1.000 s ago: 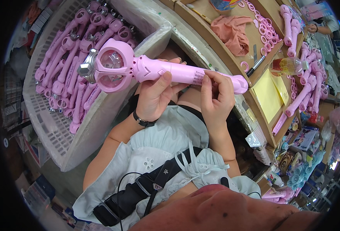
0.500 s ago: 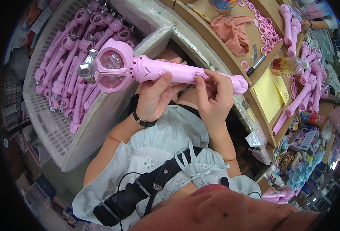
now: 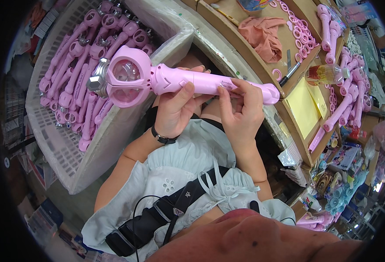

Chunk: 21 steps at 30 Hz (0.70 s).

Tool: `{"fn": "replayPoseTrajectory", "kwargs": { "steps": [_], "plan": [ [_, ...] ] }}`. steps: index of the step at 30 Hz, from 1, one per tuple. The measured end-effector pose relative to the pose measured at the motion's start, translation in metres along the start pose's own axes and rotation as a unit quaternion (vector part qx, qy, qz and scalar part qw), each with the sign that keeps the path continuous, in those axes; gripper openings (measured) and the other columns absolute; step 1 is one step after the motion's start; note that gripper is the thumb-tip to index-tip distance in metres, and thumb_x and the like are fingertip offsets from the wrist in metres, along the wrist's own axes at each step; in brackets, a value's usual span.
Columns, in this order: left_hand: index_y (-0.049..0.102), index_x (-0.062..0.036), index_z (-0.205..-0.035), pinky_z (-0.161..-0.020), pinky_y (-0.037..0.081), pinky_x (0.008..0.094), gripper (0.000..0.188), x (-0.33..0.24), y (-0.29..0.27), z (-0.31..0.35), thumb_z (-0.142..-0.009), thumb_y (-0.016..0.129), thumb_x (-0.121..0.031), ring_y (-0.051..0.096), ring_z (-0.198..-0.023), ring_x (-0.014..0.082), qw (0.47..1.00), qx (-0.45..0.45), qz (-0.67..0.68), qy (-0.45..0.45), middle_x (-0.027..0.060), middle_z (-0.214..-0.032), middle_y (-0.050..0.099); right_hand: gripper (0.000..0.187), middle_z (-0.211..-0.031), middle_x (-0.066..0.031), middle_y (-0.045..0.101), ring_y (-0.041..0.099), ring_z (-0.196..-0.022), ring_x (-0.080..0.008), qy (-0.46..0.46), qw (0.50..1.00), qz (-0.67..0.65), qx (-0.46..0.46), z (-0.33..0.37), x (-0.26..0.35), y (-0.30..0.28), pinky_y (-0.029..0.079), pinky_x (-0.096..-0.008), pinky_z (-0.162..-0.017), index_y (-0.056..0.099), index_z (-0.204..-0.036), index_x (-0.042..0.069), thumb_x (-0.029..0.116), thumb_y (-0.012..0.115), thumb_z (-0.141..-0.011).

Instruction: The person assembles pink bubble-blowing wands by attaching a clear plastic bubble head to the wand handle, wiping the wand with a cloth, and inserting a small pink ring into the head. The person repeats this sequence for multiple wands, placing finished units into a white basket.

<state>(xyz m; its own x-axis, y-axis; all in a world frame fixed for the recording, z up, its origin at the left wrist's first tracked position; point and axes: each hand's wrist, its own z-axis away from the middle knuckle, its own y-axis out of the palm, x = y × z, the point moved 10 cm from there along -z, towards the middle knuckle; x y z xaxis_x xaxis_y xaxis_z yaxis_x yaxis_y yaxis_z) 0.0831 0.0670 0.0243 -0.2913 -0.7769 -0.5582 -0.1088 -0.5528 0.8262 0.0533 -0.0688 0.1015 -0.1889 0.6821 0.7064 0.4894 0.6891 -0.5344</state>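
A pink toy wand (image 3: 205, 81) lies nearly level across both my hands, its round clear-windowed head (image 3: 129, 76) to the left and a silver faceted tip (image 3: 97, 78) beyond it. My left hand (image 3: 177, 107) is closed around the handle just below the head, thumb on the near side, other fingers partly hidden behind. My right hand (image 3: 245, 109) grips the lower handle, its thumb pressed by the small dark print and its index finger over the top. The wand's flared end sticks out past my right fingers.
At left, a white plastic basket (image 3: 77, 172) is heaped with similar wands. To the right, cardboard trays hold pink rings (image 3: 300, 37), an orange cloth (image 3: 262, 39), a marker (image 3: 290, 74), yellow paper (image 3: 304, 113) and a bottle (image 3: 325, 75). More pink wand parts (image 3: 354, 94) lie beyond, near another person's hand (image 3: 346, 28).
The wand has rolled slightly, so its head windows, silver tip and print sit at a different angle. My right thumb has shifted a little left along the handle; my left hand barely moves.
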Motion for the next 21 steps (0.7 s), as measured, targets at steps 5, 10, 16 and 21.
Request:
{"fn": "replayPoseTrajectory", "kwargs": {
  "steps": [5, 10, 16, 21],
  "plan": [
    [0.04, -0.0068, -0.122, -0.101, 0.041, 0.0511, 0.034, -0.002, -0.003, 0.0, -0.091, 0.055, -0.011, 0.045, -0.122, 0.0291, 0.999, -0.017, 0.036, 0.003, 0.0123, -0.128, 0.046, 0.048, -0.075, -0.0071, 0.055, 0.057, -0.062, -0.0178, 0.07, 0.998, -0.001, 0.008, 0.001, -0.014, -0.005, 0.048, -0.0287, -0.056, 0.057, -0.113, 0.004, 0.019, 0.077, -0.072],
    [0.042, -0.0054, -0.121, -0.101, 0.04, 0.0503, 0.033, -0.007, -0.004, -0.001, -0.091, 0.055, -0.01, 0.044, -0.123, 0.0296, 0.999, -0.022, 0.029, 0.0, 0.0135, -0.128, 0.047, 0.057, -0.073, -0.0044, 0.05, 0.05, -0.06, -0.0132, 0.152, 0.988, -0.009, 0.016, 0.007, -0.043, -0.016, 0.045, -0.0249, -0.056, 0.053, -0.12, 0.002, 0.018, 0.078, -0.072],
    [0.042, -0.0023, -0.124, -0.102, 0.038, 0.0467, 0.037, -0.034, -0.014, -0.011, -0.092, 0.055, -0.016, 0.048, -0.12, 0.0353, 0.992, -0.003, -0.122, 0.04, 0.0199, -0.126, 0.051, 0.054, -0.094, -0.01, 0.052, 0.051, -0.082, -0.02, 0.129, 0.981, 0.142, 0.035, 0.005, -0.07, -0.054, 0.045, -0.0306, -0.076, 0.054, -0.116, 0.0, 0.016, 0.077, -0.07],
    [0.033, 0.0022, -0.133, -0.096, 0.044, 0.0427, 0.049, -0.051, 0.016, -0.045, -0.092, 0.054, -0.016, 0.055, -0.111, 0.0347, 0.965, 0.097, -0.237, 0.058, 0.0245, -0.121, 0.054, 0.051, -0.105, -0.0123, 0.058, 0.056, -0.097, -0.0201, 0.122, 0.926, -0.147, 0.326, 0.029, -0.067, 0.007, 0.044, -0.0318, -0.086, 0.054, -0.112, 0.0, 0.013, 0.076, -0.068]
  ]
}}
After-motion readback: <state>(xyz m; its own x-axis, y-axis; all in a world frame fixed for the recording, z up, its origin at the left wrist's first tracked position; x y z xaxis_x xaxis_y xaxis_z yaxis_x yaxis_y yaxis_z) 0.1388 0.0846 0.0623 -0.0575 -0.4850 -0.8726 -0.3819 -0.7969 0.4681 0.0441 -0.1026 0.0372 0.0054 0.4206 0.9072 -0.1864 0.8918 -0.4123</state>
